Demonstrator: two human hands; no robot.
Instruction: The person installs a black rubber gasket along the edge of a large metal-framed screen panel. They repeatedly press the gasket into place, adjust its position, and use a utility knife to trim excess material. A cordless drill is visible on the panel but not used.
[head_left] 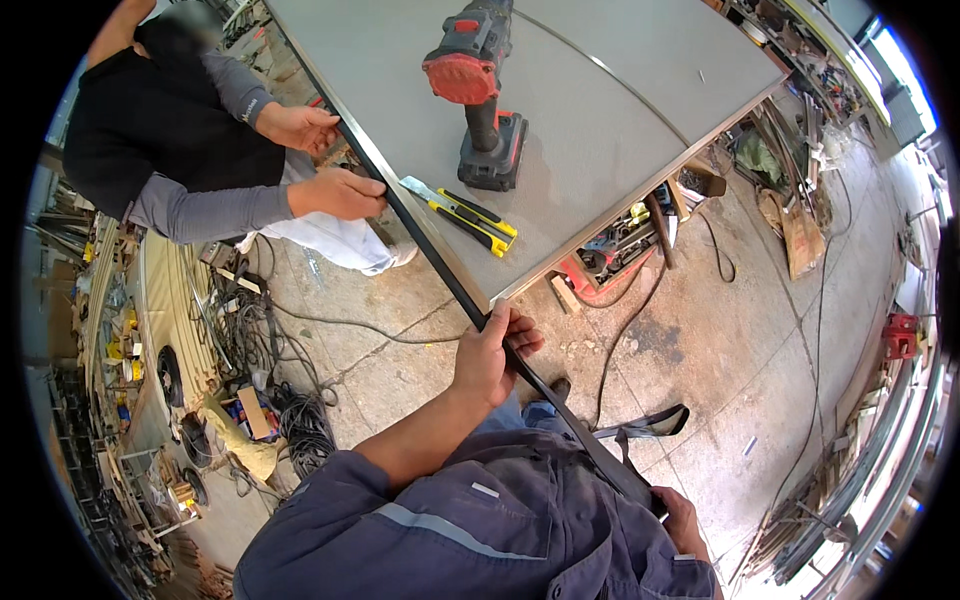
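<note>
A long black strip [430, 247] runs along the left edge of the grey-topped table [620, 150] and past its near corner toward my body. At that corner my left hand [487, 358] is closed round the strip, thumb on top. Low by my right side, my right hand [682, 518] is closed on the strip's trailing part; its fingers are partly hidden. Beyond the left edge, a co-worker's two hands [340, 192] hold the strip against the table. A loose loop of black strip [655, 422] hangs beside my right hand.
On the tabletop stand a red-and-black cordless drill [485, 130] and a yellow-and-black utility knife [470, 222] with its blade out. Below the edge sits a red toolbox [610, 275]. Cables [370, 332] cross the concrete floor; a black cable heap [308, 425] lies left.
</note>
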